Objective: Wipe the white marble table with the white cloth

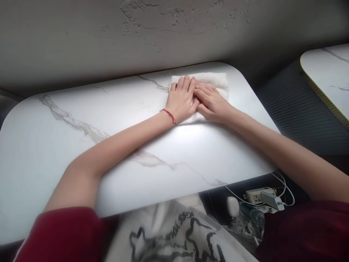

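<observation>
A folded white cloth (214, 77) lies flat toward the right end of the white marble-patterned table (131, 163). My left hand (181, 100) rests palm down on its left part, fingers stretched out and slightly apart, with a red string bracelet on the wrist. Palm down on the cloth as well is my right hand (214, 103), its fingers extended to the left and touching the left hand by the thumb and index finger. Neither hand is wrapped around the cloth. Both palms are hidden.
A rough grey wall (89, 40) runs along the table's far edge. Another table (332, 69) stands at the right. Below the near edge are a power strip (256, 196), a plugged-in charger (272, 201), white cables and a plastic bottle (253, 214).
</observation>
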Available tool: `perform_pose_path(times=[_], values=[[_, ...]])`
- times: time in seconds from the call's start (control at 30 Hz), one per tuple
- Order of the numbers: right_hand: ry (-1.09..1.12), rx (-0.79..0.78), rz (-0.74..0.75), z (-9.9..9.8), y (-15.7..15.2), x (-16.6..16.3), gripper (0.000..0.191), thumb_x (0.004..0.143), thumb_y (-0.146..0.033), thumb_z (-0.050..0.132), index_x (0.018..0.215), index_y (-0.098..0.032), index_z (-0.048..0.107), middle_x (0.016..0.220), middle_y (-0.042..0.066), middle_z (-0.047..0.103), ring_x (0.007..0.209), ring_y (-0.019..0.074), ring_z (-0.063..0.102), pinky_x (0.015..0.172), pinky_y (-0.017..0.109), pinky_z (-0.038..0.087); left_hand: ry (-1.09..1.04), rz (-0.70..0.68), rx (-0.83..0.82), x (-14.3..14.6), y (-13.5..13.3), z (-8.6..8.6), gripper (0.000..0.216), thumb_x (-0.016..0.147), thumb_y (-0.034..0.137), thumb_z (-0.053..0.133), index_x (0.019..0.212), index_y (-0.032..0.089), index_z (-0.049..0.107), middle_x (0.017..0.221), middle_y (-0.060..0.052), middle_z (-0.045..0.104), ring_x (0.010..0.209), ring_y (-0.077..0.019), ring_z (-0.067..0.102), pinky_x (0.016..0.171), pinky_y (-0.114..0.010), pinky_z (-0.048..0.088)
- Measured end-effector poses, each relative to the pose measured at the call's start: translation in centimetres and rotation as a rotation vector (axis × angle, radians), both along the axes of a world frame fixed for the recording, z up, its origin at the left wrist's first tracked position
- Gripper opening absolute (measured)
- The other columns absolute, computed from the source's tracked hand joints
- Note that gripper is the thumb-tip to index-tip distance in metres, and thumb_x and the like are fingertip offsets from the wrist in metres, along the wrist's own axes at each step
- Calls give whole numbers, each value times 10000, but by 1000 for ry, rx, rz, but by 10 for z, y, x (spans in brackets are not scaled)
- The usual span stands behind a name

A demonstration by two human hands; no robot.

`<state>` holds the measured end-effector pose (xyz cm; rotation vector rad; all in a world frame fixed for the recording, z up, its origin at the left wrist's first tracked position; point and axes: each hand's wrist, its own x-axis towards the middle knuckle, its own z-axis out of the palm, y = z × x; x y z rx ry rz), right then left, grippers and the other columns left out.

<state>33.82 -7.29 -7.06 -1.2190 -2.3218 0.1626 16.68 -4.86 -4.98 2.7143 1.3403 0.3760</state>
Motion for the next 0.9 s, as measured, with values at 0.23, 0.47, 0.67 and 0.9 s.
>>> perform_pose_path(times=[0.23,0.47,0.67,0.9], values=[[88,-14,-32,-3,83,8,341,801,-414,449,1047,-283,645,1108,78,719,1024,258,606,978,439,484,-8,118,-47,15,58,5,640,957,347,281,1549,144,412,1643,-71,387,1447,-321,315,1181,-551,270],[102,19,-39,-3,92,10,363,759,-320,451,1076,-279,623,1083,53,705,976,236,583,938,391,449,-82,119,-61,15,65,7,657,944,336,343,1571,149,406,1635,-82,397,1467,-370,309,1187,-590,283],[70,36,29,7,84,12,432,816,-183,445,1205,-150,630,1200,119,691,1094,248,615,1019,386,459,36,158,-44,18,62,11,622,995,269,368,1599,120,344,1690,-97,304,1533,-319,254,1239,-515,240],[71,43,2,6,84,11,389,845,-119,476,1194,-148,644,1150,102,694,1060,215,600,1013,351,445,-3,170,-49,17,66,8,667,974,345,370,1613,160,344,1690,-28,315,1523,-284,262,1248,-497,244]])
